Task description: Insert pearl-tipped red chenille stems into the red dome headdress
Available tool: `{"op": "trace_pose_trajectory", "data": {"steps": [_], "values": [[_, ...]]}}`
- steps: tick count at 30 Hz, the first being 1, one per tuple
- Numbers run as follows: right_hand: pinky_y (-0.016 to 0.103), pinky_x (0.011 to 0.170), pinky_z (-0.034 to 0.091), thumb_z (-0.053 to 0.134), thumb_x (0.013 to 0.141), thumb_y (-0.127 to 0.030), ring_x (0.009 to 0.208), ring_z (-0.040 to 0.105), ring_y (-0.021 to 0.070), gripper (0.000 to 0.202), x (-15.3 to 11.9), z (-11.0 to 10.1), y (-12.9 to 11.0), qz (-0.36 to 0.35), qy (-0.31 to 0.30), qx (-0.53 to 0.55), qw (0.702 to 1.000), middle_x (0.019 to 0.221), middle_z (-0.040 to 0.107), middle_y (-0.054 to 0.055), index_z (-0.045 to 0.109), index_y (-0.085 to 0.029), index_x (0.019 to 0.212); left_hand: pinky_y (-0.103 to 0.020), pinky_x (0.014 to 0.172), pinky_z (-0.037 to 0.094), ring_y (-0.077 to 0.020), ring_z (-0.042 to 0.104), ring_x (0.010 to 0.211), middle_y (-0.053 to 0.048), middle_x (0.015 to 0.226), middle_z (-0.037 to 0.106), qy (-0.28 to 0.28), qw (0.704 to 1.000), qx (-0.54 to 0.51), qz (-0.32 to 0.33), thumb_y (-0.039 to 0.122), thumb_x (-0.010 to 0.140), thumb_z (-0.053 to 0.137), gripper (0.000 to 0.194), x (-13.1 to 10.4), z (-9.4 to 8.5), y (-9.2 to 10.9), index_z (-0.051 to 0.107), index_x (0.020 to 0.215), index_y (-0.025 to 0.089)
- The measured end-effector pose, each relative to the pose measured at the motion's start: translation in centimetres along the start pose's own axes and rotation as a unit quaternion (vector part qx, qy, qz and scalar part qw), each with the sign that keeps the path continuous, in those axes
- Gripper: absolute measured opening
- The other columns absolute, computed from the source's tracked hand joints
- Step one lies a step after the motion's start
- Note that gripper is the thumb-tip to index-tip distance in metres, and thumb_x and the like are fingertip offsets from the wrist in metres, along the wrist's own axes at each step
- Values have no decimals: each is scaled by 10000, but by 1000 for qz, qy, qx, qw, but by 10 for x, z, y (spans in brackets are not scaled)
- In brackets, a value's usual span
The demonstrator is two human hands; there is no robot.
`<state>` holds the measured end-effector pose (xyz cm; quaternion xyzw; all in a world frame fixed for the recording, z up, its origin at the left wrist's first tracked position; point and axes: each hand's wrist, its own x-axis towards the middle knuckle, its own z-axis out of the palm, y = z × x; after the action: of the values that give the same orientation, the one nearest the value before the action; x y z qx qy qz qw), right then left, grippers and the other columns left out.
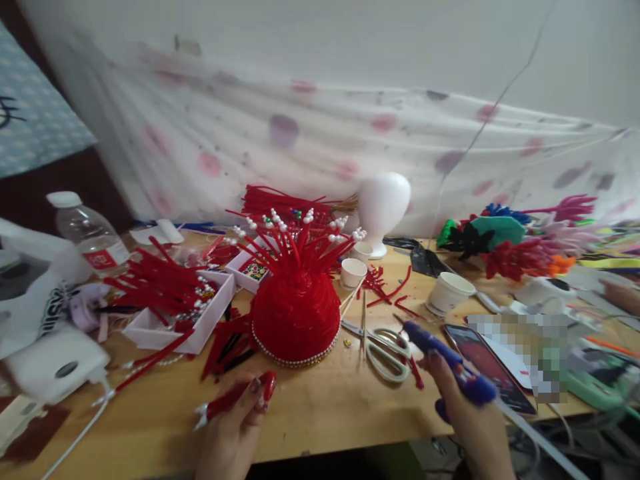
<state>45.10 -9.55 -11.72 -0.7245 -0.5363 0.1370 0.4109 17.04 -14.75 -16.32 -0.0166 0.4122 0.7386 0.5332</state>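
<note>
Wooden table (310,420), cluttered; spotted sheet (320,133) along wall (350,40). Left hand (237,420) pinching red strip (226,403); right hand (467,420) gripping blue glue gun (470,381).

At centre, the red dome (297,317) looks fuzzy and matt, its rim beads (300,364) glossy and pearly; the bench (345,413) is smooth wood. Lower right, the glue gun (453,365) is smooth plastic and the scissors (371,344) have metal blades. Left, the bottle (87,233) is clear, shiny plastic; upper right of centre, the head form (384,205) looks matt.
</note>
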Motion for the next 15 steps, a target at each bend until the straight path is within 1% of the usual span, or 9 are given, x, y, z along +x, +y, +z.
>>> {"op": "trace_pose_trajectory", "data": {"steps": [1, 3, 4, 6, 8, 10, 12, 13, 15], "values": [[301, 415, 419, 522, 774, -676, 443, 560, 204, 537, 14, -4, 3, 19, -3, -28, 999, 524, 623, 42, 692, -173, 701, -146, 492, 528, -118, 668, 577, 39, 613, 690, -4, 1000, 3, 0, 77, 360, 911, 332, 1, -2, -1, 689, 586, 174], [334, 512, 476, 515, 744, -687, 614, 656, 280, 543, 39, -8, 9, 2, -37, -72, 997, 645, 707, 97, 687, -178, 668, -154, 495, 531, -128, 680, 597, 31, 640, 703, -4, 1000, 15, 3, 20, 445, 863, 289, 3, -5, -2, 689, 615, 176], [352, 557, 492, 495, 747, -690, 666, 674, 307, 549, 49, -8, 12, -10, -49, -90, 995, 660, 719, 108, 687, -182, 668, -159, 496, 531, -131, 682, 599, 25, 652, 708, 1, 1000, 22, 7, 3, 481, 841, 272, 3, -6, -3, 687, 627, 174], [377, 598, 504, 446, 764, -700, 693, 688, 343, 572, 59, -6, 20, -22, -70, -121, 990, 627, 715, 121, 683, -189, 664, -173, 497, 531, -129, 674, 582, 11, 671, 713, 8, 999, 32, 13, -6, 538, 812, 241, 4, -6, -5, 683, 643, 169], [395, 582, 508, 410, 769, -717, 674, 690, 362, 603, 59, -4, 31, -16, -72, -147, 986, 601, 705, 135, 683, -187, 675, -184, 503, 531, -120, 655, 557, -1, 682, 712, 11, 999, 35, 16, 5, 573, 802, 213, 3, -5, -6, 681, 653, 162], [419, 586, 522, 410, 750, -726, 702, 696, 375, 634, 50, -4, 46, -17, -51, -160, 986, 696, 729, 167, 699, -162, 760, -192, 508, 527, -112, 634, 546, -10, 684, 702, 5, 999, 33, 15, 32, 584, 813, 193, 2, -2, -5, 680, 654, 154], [474, 695, 542, 431, 723, -735, 836, 697, 405, 688, 38, -7, 64, -37, -16, -167, 985, 901, 740, 223, 707, -120, 861, -190, 497, 511, -99, 601, 528, -8, 658, 677, -7, 999, 32, 17, 77, 571, 840, 194, 0, 1, -5, 674, 646, 146], [519, 763, 531, 425, 727, -743, 918, 681, 428, 718, 34, -9, 74, -43, 0, -178, 983, 986, 730, 230, 708, -114, 924, -187, 490, 502, -90, 580, 515, -3, 640, 661, -16, 999, 33, 18, 106, 557, 857, 208, 0, 2, -4, 671, 643, 143], [598, 831, 491, 447, 718, -761, 997, 646, 467, 750, 27, -12, 96, -42, 17, -195, 980, 1050, 713, 232, 702, -115, 1002, -180, 472, 479, -72, 534, 485, 12, 595, 624, -35, 998, 38, 19, 170, 518, 891, 259, -3, 3, -4, 664, 638, 136]]}}
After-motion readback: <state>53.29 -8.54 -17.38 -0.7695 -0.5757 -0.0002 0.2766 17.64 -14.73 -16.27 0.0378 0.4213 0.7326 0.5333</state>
